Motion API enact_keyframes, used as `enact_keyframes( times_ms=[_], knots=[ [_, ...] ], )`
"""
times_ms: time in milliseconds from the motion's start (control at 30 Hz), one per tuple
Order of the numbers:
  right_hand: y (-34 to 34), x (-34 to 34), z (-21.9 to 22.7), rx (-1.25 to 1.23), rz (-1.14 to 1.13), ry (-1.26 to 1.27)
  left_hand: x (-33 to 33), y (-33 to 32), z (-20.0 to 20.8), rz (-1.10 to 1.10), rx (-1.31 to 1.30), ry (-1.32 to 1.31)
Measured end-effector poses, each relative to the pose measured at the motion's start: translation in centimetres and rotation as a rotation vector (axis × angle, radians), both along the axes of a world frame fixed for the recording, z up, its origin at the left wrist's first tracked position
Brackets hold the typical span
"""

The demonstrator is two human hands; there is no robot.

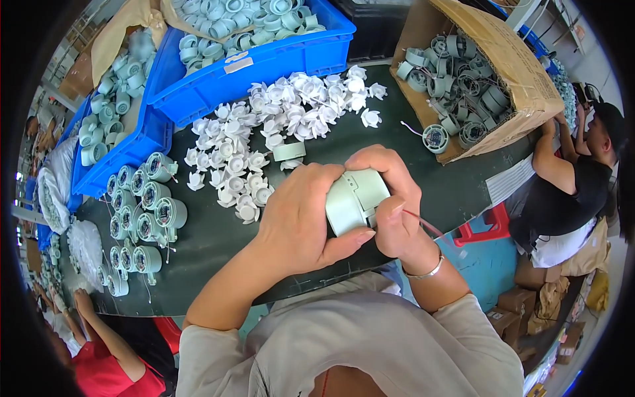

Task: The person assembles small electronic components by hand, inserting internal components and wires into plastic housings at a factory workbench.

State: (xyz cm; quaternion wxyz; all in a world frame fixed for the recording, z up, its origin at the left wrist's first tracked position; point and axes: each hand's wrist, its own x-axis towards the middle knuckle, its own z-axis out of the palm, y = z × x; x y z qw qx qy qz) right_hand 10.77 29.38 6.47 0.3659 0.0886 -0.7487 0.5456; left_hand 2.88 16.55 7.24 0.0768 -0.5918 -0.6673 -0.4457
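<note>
Both hands grip a pale green round plastic housing [354, 202] above the near edge of the dark table [198, 278]. My left hand [297, 208] is closed around its left side, with the thumb along the bottom. The fingers of my right hand [395, 198] wrap over the top and right side, the thumb pressing by a seam. A thin reddish wire [426, 225] trails out past my right wrist. Just beyond my left hand lies a loose pale green ring [289, 152]. Many white petal-shaped plastic parts [235, 162] are heaped behind it.
Blue bins [264, 59] full of pale green rings stand at the back left. Round units with circuit boards [149, 198] are stacked at left. A tilted cardboard box [522, 86] of housings is at right. Co-workers sit at both sides; a red stool [486, 228] is at right.
</note>
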Motion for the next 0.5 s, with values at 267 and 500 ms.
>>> enact_keyframes(
  times_ms=[267, 500],
  knots=[
    [-0.1, 0.8, 0.2, -0.021, 0.037, -0.052, 0.9, 0.2, -1.3, 0.001, 0.026, -0.015],
    [-1.8, -0.4, 1.0, -0.110, 0.020, -0.220, 0.7, -0.6, -1.1, 0.119, -0.044, -0.273]
  ],
)
